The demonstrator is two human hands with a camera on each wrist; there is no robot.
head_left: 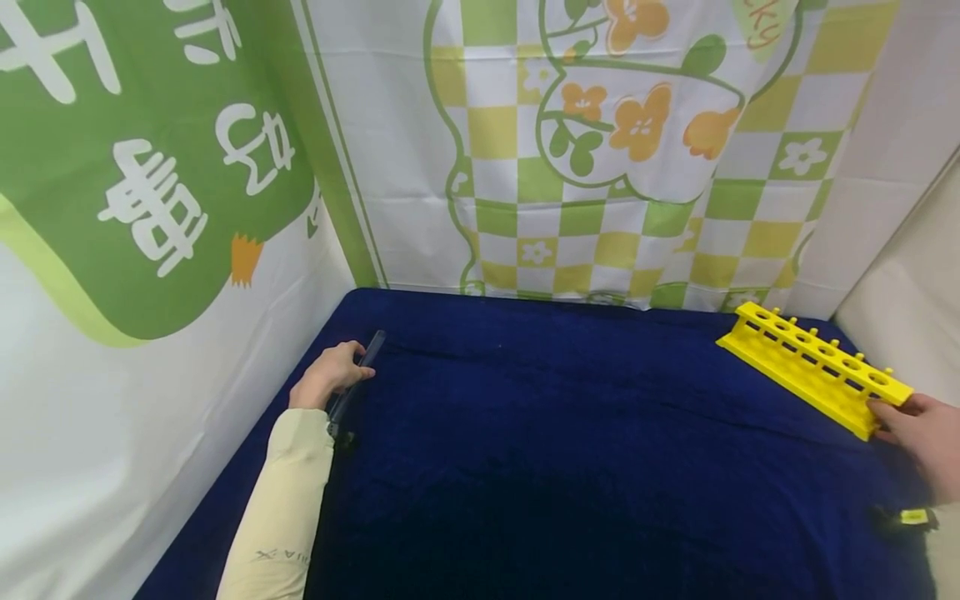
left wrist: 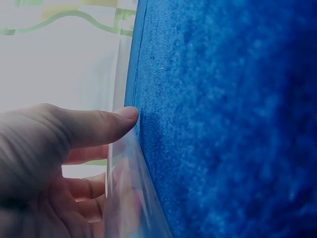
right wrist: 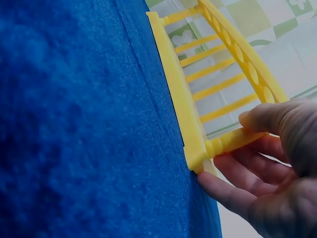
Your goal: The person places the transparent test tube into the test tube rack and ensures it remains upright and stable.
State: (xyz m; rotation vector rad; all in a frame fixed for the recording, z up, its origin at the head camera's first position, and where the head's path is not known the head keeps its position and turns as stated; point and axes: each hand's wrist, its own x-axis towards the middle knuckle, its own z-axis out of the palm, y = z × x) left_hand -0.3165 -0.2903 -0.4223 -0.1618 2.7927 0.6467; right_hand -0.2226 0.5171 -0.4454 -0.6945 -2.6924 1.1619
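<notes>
Blue table [head_left: 540, 417], your left hand [head_left: 330, 375] pinches the tube [head_left: 374, 345] at left, your right hand [head_left: 924, 433] grips the rack [head_left: 813, 387] at right; seemingly the grasping step, next move calls for steady holds.

A yellow rack [head_left: 795, 372] stands on the blue cloth [head_left: 540, 433].

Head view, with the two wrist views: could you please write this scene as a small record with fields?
left hand: pinches the clear tube
clear tube: thin, see-through, on the left side
right hand: grips the near end of the yellow rack
yellow rack: upright, on the right side; no tube seen in its holes
surface: dark blue cloth
background: patterned sheet beyond the cloth
</notes>
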